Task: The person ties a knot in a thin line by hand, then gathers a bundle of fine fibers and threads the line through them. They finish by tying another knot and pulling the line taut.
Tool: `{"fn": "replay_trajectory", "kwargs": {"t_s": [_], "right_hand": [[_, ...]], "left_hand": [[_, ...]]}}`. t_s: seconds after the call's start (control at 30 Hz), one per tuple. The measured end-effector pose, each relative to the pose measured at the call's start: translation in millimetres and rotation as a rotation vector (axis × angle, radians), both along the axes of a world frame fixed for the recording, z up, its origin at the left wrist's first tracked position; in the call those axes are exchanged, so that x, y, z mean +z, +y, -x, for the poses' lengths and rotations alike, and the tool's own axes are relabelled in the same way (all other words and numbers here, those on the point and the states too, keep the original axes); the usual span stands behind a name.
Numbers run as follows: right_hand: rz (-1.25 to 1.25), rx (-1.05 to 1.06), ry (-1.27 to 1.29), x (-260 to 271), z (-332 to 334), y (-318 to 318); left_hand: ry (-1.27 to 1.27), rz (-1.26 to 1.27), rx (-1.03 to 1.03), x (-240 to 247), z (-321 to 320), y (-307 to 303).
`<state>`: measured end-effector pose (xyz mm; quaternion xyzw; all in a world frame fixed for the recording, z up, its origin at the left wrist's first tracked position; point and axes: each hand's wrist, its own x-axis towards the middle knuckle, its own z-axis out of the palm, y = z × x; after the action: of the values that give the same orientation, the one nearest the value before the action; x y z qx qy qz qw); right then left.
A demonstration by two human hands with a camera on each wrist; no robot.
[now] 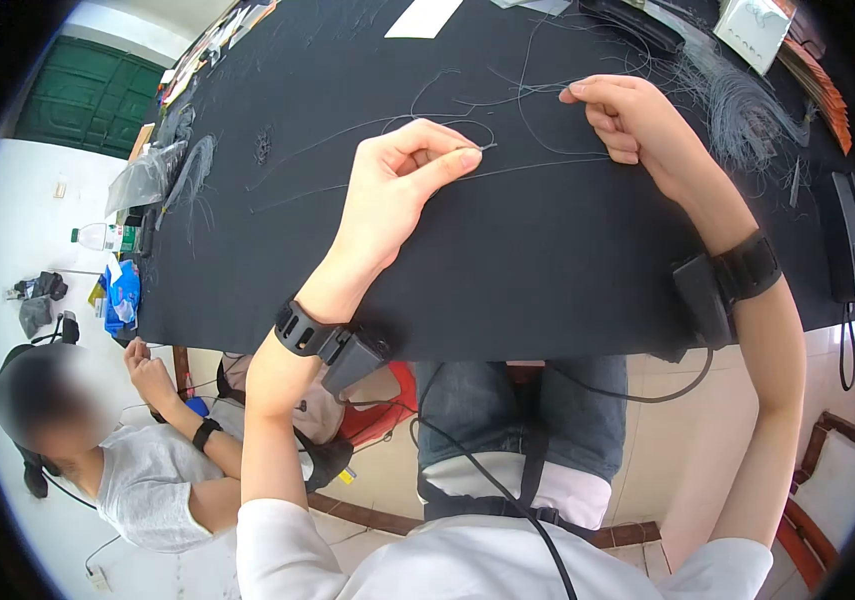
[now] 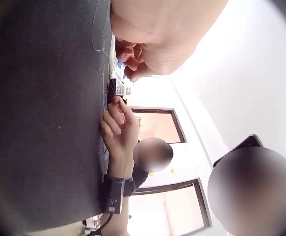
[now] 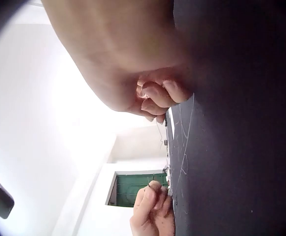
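Over the black table (image 1: 547, 260), my left hand (image 1: 397, 180) pinches a thin grey strand (image 1: 490, 147) between thumb and forefinger. Its short tip pokes out past the thumb. Further right, my right hand (image 1: 637, 120) has thumb and forefinger together on another fine strand (image 1: 532, 93), other fingers curled in. In the right wrist view a thin strand (image 3: 160, 135) hangs below the fingertips of the right hand (image 3: 155, 96), and the left hand (image 3: 153, 209) appears beyond. Long loose strands (image 1: 312, 190) trail across the cloth around the left hand.
A thick tangled bundle of grey strands (image 1: 747, 110) lies at the back right, with a smaller bundle (image 1: 192, 170) at the left edge. A white paper (image 1: 424, 17) lies at the back. A dark case (image 1: 845, 240) sits at the right edge. Another person's arm (image 1: 172, 400) reaches the left corner.
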<state>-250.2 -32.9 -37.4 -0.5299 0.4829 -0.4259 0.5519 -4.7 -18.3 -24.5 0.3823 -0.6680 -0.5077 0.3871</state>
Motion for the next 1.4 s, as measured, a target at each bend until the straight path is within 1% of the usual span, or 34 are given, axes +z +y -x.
{"fn": "replay_trajectory", "kwargs": {"t_s": [0.13, 0.2, 0.4, 0.5, 0.8, 0.9, 1.2, 1.3, 1.4], "right_hand": [[-0.022, -0.081, -0.099, 4.0, 1.3, -0.8], [-0.055, -0.126, -0.164, 4.7, 6.2, -2.7], [-0.027, -0.246, -0.371, -3.8, 27.4, -18.2], [0.006, -0.284, -0.459, -5.3, 36.6, -26.2], [0.097, -0.404, -0.609, -2.9, 47.4, -32.1], [0.104, -0.478, -0.606, 1.7, 43.5, -29.2], [0.121, -0.446, -0.616, 0.7, 49.2, -30.7], [0.124, -0.428, -0.626, 1.5, 47.6, -30.7], [0.178, -0.312, -0.412, 8.0, 42.4, -27.1]], "left_hand": [[0.003, -0.154, -0.04, 0.0, -2.3, -0.8], [0.015, -0.208, -0.053, -0.6, -1.6, 0.1], [0.042, -0.331, -0.135, -0.3, 0.7, 4.0], [0.045, -0.323, -0.141, -1.8, 1.5, 6.1], [0.02, -0.329, -0.162, -2.9, 1.3, 5.5], [0.009, -0.313, -0.17, -2.2, 1.3, 5.9], [0.019, -0.311, -0.178, -3.2, 1.1, 6.1], [-0.023, -0.244, -0.191, -2.7, 0.0, 4.7], [-0.126, -0.05, -0.141, -4.2, -0.4, 3.2]]}}
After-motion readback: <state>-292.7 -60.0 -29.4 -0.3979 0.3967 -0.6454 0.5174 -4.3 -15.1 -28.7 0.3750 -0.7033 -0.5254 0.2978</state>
